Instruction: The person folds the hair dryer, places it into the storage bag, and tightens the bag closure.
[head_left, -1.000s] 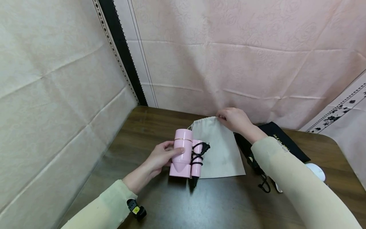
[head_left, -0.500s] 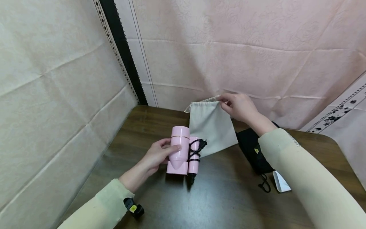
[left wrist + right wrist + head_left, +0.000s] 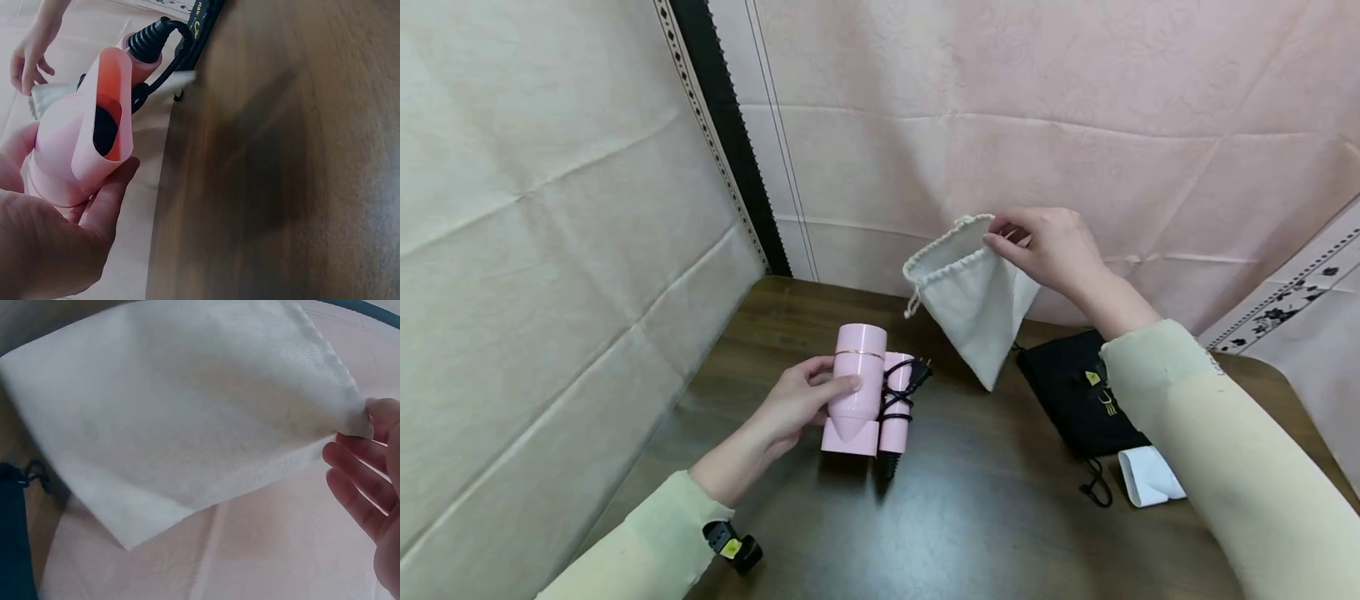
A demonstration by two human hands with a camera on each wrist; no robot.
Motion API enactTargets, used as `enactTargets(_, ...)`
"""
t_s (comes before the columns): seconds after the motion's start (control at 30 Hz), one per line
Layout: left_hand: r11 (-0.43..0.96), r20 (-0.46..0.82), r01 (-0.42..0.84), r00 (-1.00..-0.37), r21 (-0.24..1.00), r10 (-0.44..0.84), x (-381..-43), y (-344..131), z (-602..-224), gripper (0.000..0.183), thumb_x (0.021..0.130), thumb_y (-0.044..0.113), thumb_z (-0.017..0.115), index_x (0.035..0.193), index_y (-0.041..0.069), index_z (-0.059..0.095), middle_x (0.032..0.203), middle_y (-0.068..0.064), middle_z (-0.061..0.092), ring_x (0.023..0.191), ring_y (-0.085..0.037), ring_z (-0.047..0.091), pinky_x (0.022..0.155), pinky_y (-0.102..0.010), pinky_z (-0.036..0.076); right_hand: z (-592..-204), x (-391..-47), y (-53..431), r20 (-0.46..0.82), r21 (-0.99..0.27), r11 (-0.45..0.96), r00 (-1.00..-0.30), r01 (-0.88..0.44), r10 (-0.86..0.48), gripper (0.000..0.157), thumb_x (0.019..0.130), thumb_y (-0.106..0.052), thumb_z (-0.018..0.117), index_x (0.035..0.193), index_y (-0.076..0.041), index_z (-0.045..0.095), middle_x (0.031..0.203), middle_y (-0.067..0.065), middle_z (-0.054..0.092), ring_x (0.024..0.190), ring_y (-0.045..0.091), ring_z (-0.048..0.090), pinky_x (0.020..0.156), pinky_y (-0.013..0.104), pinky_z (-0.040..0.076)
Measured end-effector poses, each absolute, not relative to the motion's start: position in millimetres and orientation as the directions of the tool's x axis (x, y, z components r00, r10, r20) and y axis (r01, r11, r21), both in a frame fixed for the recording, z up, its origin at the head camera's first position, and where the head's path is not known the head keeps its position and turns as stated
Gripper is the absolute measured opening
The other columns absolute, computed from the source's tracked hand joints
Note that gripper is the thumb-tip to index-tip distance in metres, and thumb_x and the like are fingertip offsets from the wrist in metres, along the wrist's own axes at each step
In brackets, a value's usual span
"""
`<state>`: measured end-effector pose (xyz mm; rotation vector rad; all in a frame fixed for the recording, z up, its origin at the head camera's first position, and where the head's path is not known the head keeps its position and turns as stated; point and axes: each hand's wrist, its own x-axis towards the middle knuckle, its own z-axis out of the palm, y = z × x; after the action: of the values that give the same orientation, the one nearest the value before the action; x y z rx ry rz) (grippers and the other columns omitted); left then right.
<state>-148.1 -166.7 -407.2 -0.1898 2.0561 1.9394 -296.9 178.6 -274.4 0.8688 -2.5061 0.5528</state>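
Observation:
A pink folding hair dryer [image 3: 859,367] is gripped by my left hand [image 3: 793,404], thumb across its front and fingers behind. Its handle [image 3: 898,400] lies folded alongside, wound with a black cord and plug. In the left wrist view the dryer's flattened nozzle [image 3: 115,106] faces the camera, dark inside. My right hand [image 3: 1052,250] pinches the top corner of a cream drawstring bag [image 3: 981,312], which hangs tilted with its mouth partly open towards the left. The right wrist view shows the bag's side [image 3: 187,412] spread flat, its corner between thumb and fingers.
On the table's right lies a black drawstring pouch [image 3: 1067,387] with yellow markings, its cord towards the front. Beside it is a folded white piece [image 3: 1146,477], partly behind the right sleeve. Pale cloth [image 3: 865,158] walls stand behind and left of the wooden table [image 3: 962,517].
My right hand has lifted the bag off the table, upwards and to the right, and its mouth has opened. My left hand has shifted slightly left with the hair dryer.

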Motion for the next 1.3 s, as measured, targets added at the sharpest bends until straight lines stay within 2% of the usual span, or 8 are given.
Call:
enactTargets(0.17, 0.085, -0.294, -0.285, -0.949, 0.955, 0.116, -145.2, -173.6, -406.6, 0.068, 0.098, 0.028, 0.08, 0.154, 0.004, 0.05, 0.14, -0.019, 0.067, 0.102, -0.023, 0.072, 0.081, -0.039, 0.063, -280.6, -289.1, 174.1, 0.457, -0.162, 0.658, -0.647, -0.735, -0.61, 0.006, 0.098, -0.008, 0.075, 0.104, -0.007, 0.077, 0.097, 0.009, 0.08, 0.087, 0.027, 0.078, 0.078, 0.048, 0.061)
enactTargets(0.3, 0.102, -0.293, -0.283, -0.95, 0.954, 0.109, -144.5, -181.9, -404.1, 0.067, 0.098, 0.028, 0.079, 0.154, 0.005, 0.05, 0.141, -0.019, 0.066, 0.105, -0.025, 0.071, 0.083, -0.04, 0.063, -297.6, -275.8, 166.1, 0.447, -0.124, 0.568, -0.557, -0.813, -0.7, 0.01, 0.095, 0.001, 0.073, 0.102, -0.006, 0.077, 0.097, 0.007, 0.08, 0.083, 0.025, 0.077, 0.074, 0.045, 0.062)
enactTargets(0.43, 0.106, -0.292, -0.281, -0.949, 0.954, 0.117, -142.3, -188.4, -402.4, 0.065, 0.099, 0.027, 0.078, 0.153, 0.005, 0.051, 0.141, -0.02, 0.066, 0.108, -0.025, 0.071, 0.085, -0.04, 0.062, -319.8, -260.6, 155.3, 0.453, -0.093, 0.478, -0.465, -0.873, -0.76, 0.014, 0.093, 0.003, 0.074, 0.101, -0.008, 0.077, 0.098, 0.004, 0.08, 0.081, 0.022, 0.075, 0.07, 0.044, 0.06)
enactTargets(0.57, 0.124, -0.291, -0.274, -0.945, 0.954, 0.148, -137.8, -192.0, -403.5, 0.063, 0.099, 0.024, 0.078, 0.152, 0.003, 0.051, 0.141, -0.021, 0.064, 0.108, -0.025, 0.07, 0.085, -0.04, 0.062, -342.0, -245.1, 146.1, 0.43, -0.12, 0.415, -0.424, -0.902, -0.797, 0.018, 0.094, 0.003, 0.073, 0.103, -0.012, 0.078, 0.1, 0.001, 0.08, 0.081, 0.017, 0.073, 0.069, 0.04, 0.059)
enactTargets(0.73, 0.152, -0.293, -0.265, -0.932, 0.952, 0.213, -135.1, -192.7, -407.2, 0.062, 0.098, 0.021, 0.078, 0.151, 0.001, 0.052, 0.138, -0.022, 0.065, 0.107, -0.026, 0.071, 0.084, -0.041, 0.063, -368.7, -225.8, 142.8, 0.375, -0.167, 0.414, -0.446, -0.895, -0.812, 0.022, 0.093, 0.003, 0.07, 0.102, -0.016, 0.077, 0.1, -0.004, 0.078, 0.08, 0.013, 0.07, 0.066, 0.034, 0.056)
enactTargets(0.97, 0.158, -0.289, -0.255, -0.922, 0.954, 0.258, -137.8, -191.0, -411.9, 0.065, 0.098, 0.021, 0.078, 0.152, -0.002, 0.05, 0.135, -0.022, 0.066, 0.104, -0.026, 0.071, 0.082, -0.042, 0.063, -395.4, -212.0, 135.7, 0.296, -0.277, 0.477, -0.546, -0.834, -0.784, 0.017, 0.092, -0.007, 0.077, 0.102, -0.017, 0.068, 0.095, -0.008, 0.068, 0.084, 0.012, 0.066, 0.07, 0.031, 0.054)
enactTargets(1.2, 0.168, -0.294, -0.257, -0.919, 0.952, 0.262, -141.8, -190.9, -415.2, 0.064, 0.098, 0.022, 0.078, 0.151, -0.002, 0.051, 0.136, -0.022, 0.065, 0.106, -0.027, 0.071, 0.084, -0.043, 0.063, -416.5, -205.2, 127.6, 0.25, -0.34, 0.56, -0.646, -0.756, -0.721, 0.035, 0.09, -0.016, 0.082, 0.117, -0.014, 0.059, 0.093, -0.002, 0.064, 0.08, 0.012, 0.061, 0.07, 0.032, 0.052)
enactTargets(1.3, 0.168, -0.297, -0.26, -0.92, 0.951, 0.256, -141.5, -193.3, -415.7, 0.064, 0.098, 0.022, 0.078, 0.151, -0.002, 0.052, 0.136, -0.022, 0.065, 0.107, -0.027, 0.071, 0.085, -0.044, 0.063, -425.0, -205.5, 124.3, 0.213, -0.33, 0.6, -0.676, -0.729, -0.705, 0.036, 0.09, -0.021, 0.083, 0.115, -0.013, 0.058, 0.089, -0.002, 0.064, 0.074, 0.01, 0.057, 0.066, 0.032, 0.05)
